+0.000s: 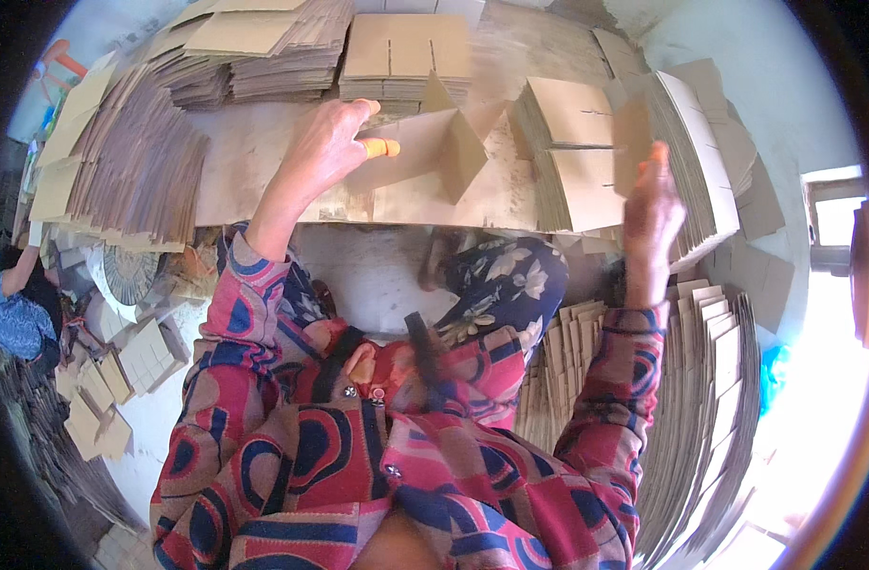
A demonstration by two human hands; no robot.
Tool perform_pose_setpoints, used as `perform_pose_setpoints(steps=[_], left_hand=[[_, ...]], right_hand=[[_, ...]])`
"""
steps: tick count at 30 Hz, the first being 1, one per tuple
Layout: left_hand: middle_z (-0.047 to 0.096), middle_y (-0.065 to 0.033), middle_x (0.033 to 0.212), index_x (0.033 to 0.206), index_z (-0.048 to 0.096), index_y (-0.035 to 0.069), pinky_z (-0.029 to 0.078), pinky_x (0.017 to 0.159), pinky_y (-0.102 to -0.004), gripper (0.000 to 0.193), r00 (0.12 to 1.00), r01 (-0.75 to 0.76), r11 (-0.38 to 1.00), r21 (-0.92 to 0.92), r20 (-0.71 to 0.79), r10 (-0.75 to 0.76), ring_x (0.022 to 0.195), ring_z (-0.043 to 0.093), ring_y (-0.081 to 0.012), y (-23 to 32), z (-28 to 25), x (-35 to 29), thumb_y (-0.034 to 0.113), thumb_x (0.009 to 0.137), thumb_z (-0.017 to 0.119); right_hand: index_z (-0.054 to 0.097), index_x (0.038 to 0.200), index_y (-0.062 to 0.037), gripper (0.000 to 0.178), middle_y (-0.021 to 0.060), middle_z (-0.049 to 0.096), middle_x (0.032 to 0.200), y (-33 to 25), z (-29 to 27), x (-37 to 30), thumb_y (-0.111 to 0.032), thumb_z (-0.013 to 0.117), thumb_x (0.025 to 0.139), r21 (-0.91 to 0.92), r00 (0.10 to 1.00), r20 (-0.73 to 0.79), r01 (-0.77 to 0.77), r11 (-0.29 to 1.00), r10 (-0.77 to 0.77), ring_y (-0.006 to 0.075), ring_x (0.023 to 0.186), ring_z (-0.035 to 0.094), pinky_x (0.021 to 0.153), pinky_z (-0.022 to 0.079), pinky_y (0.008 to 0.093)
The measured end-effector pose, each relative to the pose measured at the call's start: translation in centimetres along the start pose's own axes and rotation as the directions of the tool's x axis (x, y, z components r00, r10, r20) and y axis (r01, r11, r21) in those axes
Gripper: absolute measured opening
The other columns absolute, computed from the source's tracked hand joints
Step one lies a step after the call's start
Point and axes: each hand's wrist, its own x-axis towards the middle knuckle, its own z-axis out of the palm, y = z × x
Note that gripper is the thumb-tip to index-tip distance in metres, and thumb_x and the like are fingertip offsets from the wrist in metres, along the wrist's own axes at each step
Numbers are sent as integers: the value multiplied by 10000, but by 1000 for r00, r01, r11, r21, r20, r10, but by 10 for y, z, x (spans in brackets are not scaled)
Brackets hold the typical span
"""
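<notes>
My left hand is over the table beside a partly assembled cardboard divider of crossed brown panels. Its thumb and forefinger, in orange finger covers, are spread apart, the thumb in front of the nearest panel; no grip on it shows. At the right, my right hand is closed on a small brown cardboard piece, blurred, held upright. One orange-covered finger shows there; the other fingers are partly hidden. Just left of this hand sit two stacks of slotted cardboard pieces.
Tall cardboard stacks line the table's left, with a slotted stack at the back. Another stack leans at the right, above bundles beside me. A person in blue is at far left.
</notes>
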Motion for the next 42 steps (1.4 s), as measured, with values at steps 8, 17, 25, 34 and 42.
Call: perform_pose_setpoints(steps=[8, 17, 25, 34, 42], left_hand=[[660, -209, 833, 1009, 701, 30, 480, 632, -426, 385, 992, 48, 999, 18, 118, -50, 752, 652, -353, -10, 1, -12, 319, 764, 766], [641, -203, 737, 876, 716, 34, 478, 617, -432, 189, 1000, -22, 998, -65, -7, 21, 687, 633, -366, -23, 24, -15, 203, 791, 720], [625, -228, 742, 839, 701, 27, 469, 620, -456, 127, 1000, 13, 993, -120, 12, -12, 698, 618, -401, -25, 25, -13, 149, 803, 691], [625, -232, 744, 836, 700, 25, 468, 616, -463, 136, 1000, 19, 993, -117, 14, -17, 702, 620, -406, -16, 20, -10, 154, 796, 708], [619, -230, 732, 840, 703, 20, 466, 606, -463, 151, 998, -36, 993, -111, -63, 29, 688, 617, -401, -27, 26, -10, 160, 789, 724]], right_hand=[[678, 1171, -27, 293, 51, 715, 892, -99, -103, 69, -31, 621, 883, 713, 990, -92, -12, 701, 111, 38, 686, 599, 494, 453, 180], [683, 1137, -16, 289, 118, 733, 956, -129, -65, 91, -34, 666, 850, 793, 995, -6, 65, 606, -99, 84, 804, 646, 740, 517, 241], [668, 1145, 5, 293, 167, 716, 1027, -145, -67, 103, -43, 655, 857, 778, 982, 72, 55, 626, -175, 131, 855, 672, 786, 534, 290], [650, 1189, 14, 318, 59, 700, 825, -168, -40, 89, -44, 645, 877, 776, 918, 179, 90, 624, -354, 32, 568, 572, 417, 450, 212], [399, 1417, 3, 651, 189, 650, 738, -185, -2, 52, 0, 682, 831, 795, 839, 185, 179, 580, -512, 190, 484, 589, 479, 491, 311]])
